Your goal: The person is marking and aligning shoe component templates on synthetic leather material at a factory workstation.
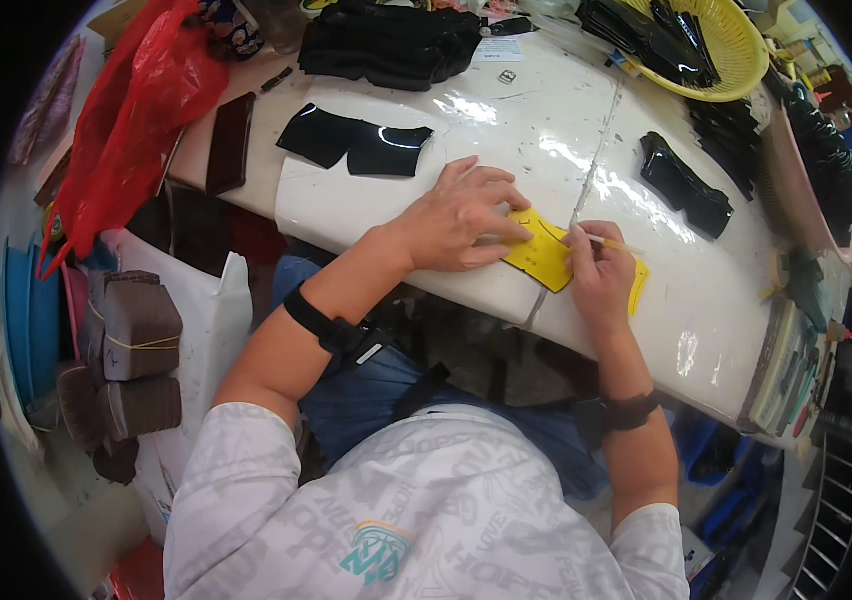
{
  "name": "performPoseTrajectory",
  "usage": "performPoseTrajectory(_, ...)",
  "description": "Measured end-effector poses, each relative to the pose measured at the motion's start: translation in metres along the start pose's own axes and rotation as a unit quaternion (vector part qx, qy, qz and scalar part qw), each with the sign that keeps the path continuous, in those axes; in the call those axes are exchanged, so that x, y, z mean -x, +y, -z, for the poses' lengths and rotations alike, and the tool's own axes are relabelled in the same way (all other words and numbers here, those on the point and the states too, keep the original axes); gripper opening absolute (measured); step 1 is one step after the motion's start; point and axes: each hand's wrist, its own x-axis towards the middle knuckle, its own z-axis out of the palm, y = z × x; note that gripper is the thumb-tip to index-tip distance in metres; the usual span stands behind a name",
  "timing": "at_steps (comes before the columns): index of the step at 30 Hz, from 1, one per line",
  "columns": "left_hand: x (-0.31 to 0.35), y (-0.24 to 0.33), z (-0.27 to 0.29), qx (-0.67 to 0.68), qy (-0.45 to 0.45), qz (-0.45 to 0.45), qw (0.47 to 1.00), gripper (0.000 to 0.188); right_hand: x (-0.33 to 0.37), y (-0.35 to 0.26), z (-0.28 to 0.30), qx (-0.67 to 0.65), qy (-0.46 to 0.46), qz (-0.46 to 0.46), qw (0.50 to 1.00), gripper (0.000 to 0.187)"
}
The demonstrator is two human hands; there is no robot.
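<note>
A yellow template with a curved outline and small dark marks lies at the near edge of the white tabletop. A thin dark rim shows along its lower left side; I cannot tell whether a black piece lies under it. My left hand rests on its left end, fingers spread and fingertips pressing down. My right hand is closed around a slim, pale pen-like stick, its tip at the template's upper edge. Part of the template is hidden by this hand. Beyond my left hand lies a shiny black cut piece.
A stack of black pieces sits at the back. A yellow basket holds more at the back right. Another black piece lies to the right. At left are a red plastic bag, a dark phone-like slab and banded brown bundles.
</note>
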Motion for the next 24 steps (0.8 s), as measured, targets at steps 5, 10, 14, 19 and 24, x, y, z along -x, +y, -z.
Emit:
performPoseTrajectory(5, -0.003, -0.002, -0.003, 0.016, 0.002, -0.010, 1.000, 0.030, -0.008, 0.001, -0.005, 0.079, -0.039, 0.049, 0.995, 0.014)
performPoseTrajectory(10, -0.002, -0.002, -0.004, 0.012, -0.003, -0.006, 1.000, 0.030, -0.008, 0.000, -0.009, 0.104, -0.030, 0.066, 0.992, 0.014)
performPoseTrajectory(14, -0.001, -0.002, -0.003, 0.009, -0.006, -0.002, 1.000, 0.030, -0.010, 0.000, -0.011, 0.106, -0.033, 0.086, 0.990, 0.015)
performPoseTrajectory(19, -0.002, -0.002, -0.003, 0.008, -0.008, -0.002, 1.000, 0.030, -0.013, -0.003, -0.011, 0.123, -0.039, 0.088, 0.988, 0.015)
performPoseTrajectory(24, -0.002, -0.002, -0.004, 0.007, -0.010, 0.001, 1.000, 0.030, -0.013, -0.001, -0.007, 0.127, -0.039, 0.099, 0.986, 0.014)
